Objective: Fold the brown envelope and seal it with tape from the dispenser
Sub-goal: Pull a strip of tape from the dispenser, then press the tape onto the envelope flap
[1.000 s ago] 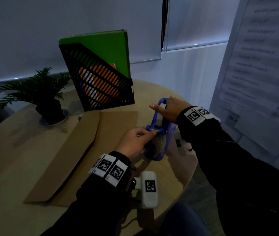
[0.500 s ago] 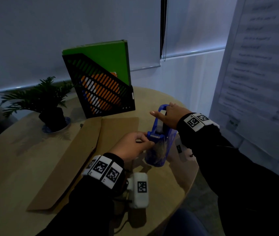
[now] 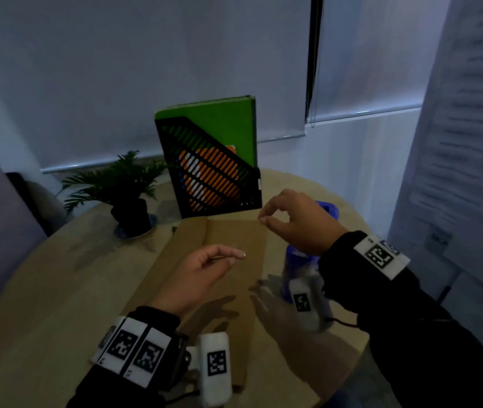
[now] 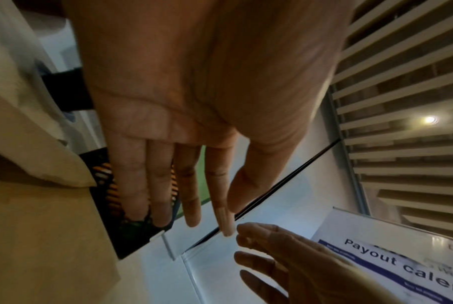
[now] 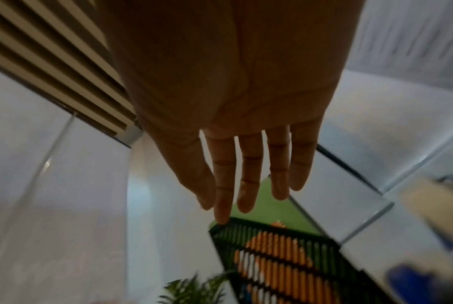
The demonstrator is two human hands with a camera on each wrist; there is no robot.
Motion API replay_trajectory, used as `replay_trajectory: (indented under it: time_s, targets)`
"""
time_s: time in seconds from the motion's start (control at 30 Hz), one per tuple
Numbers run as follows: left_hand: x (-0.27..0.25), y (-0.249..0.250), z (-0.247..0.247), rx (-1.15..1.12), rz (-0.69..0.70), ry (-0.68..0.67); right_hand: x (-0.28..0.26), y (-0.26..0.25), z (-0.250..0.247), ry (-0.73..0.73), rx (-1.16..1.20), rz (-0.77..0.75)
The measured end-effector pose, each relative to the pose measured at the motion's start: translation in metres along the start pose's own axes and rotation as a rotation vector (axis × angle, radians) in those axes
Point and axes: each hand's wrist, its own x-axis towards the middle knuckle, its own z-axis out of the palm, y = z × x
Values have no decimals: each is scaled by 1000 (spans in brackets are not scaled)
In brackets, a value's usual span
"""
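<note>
The brown envelope (image 3: 234,238) lies flat on the round table, its long flap (image 3: 181,254) at the left. My left hand (image 3: 241,256) hovers over it, thumb and index finger pinching a short pale tape strip (image 4: 226,222). My right hand (image 3: 264,219) is raised just right of it, thumb and index tips together at the strip's other end; the clear tape barely shows there. The blue tape dispenser (image 3: 294,260) stands on the table behind and below my right wrist, held by neither hand and partly hidden. The envelope's corner (image 4: 38,226) shows in the left wrist view.
A black mesh file holder (image 3: 213,184) with a green folder stands behind the envelope. A small potted plant (image 3: 130,198) sits at the back left. The bare wooden table (image 3: 57,284) stretches left. A printed poster (image 3: 458,142) hangs at the right.
Both hands have let go of the dispenser and moved up and left over the envelope, with a tape strip between them. The dispenser now stands alone on the table.
</note>
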Motion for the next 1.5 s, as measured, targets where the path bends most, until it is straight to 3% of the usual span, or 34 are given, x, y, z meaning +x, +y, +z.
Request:
replay_trajectory:
  time_s: [0.33, 0.6, 1.27, 1.5]
  targets:
    - [-26, -2, -31, 9, 4, 125, -12, -49, 36, -137, 210, -3]
    - [-41, -4, -42, -58, 37, 155, -14, -69, 47, -199, 224, 1]
    - [-67, -22, -72, 73, 21, 180, -17, -104, 74, -188, 230, -130]
    - [-75, -31, -86, 107, -53, 160, -25, -119, 84, -161, 211, -212]
